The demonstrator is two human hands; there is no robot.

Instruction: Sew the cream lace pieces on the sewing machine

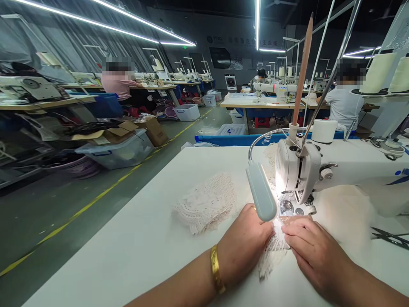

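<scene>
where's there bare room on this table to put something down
Bare: the white tabletop between its left edge, the loose lace piece and the left forearm. Crowded: at the sewing machine's needle end, where left hand, right hand, lace between them and gooseneck lamp bunch together.

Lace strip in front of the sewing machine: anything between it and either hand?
Nothing visible: the left hand and right hand both touch the lace strip. The grey lamp head overlaps the left hand in view, seemingly without blocking it.
</scene>
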